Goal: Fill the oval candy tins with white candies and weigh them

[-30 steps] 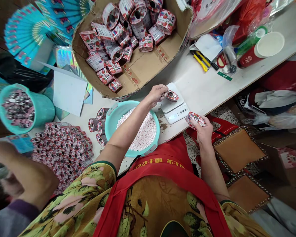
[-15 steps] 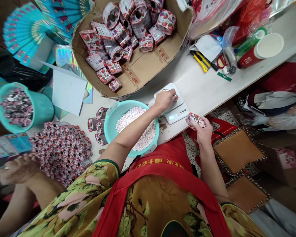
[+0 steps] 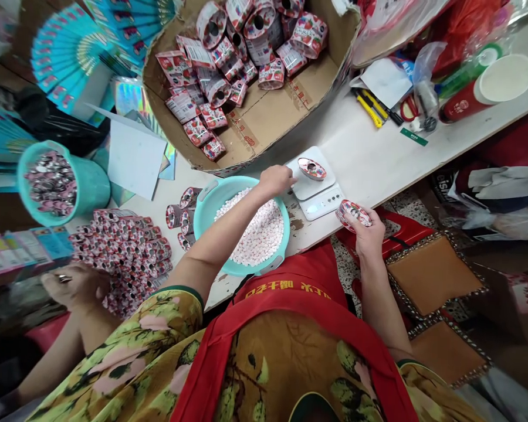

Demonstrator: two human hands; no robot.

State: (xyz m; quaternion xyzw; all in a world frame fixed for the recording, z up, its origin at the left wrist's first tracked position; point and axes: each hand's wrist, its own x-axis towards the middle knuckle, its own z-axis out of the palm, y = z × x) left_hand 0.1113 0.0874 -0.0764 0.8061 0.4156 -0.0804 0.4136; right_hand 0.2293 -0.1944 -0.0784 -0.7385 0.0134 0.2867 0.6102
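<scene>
A white digital kitchen scale (image 3: 322, 200) lies on the table, with an oval candy container (image 3: 312, 169) on its plate; the container is strawberry-printed and has a round hole in its top. Just left of that plate is my left hand (image 3: 276, 180), fingers curled together; whatever they may pinch is hidden. Off the table's front edge, my right hand (image 3: 369, 231) grips a second candy container (image 3: 352, 212) of the same print, its holed top facing up. Under my left forearm sits a turquoise basin (image 3: 206, 220) of small white-pink candies (image 3: 261, 234).
A cardboard box (image 3: 264, 132) at the back holds many such containers. More stand stacked (image 3: 127, 258) left of the basin, beside a co-worker's hands (image 3: 77, 287). A turquoise bucket (image 3: 97, 187) stands farther left. Cutters (image 3: 372, 108) and a paper cup (image 3: 488, 88) lie at the right.
My left hand has drawn back leftward off the scale plate, leaving the container there. My right hand keeps its container in nearly the same place. The view has shifted slightly.
</scene>
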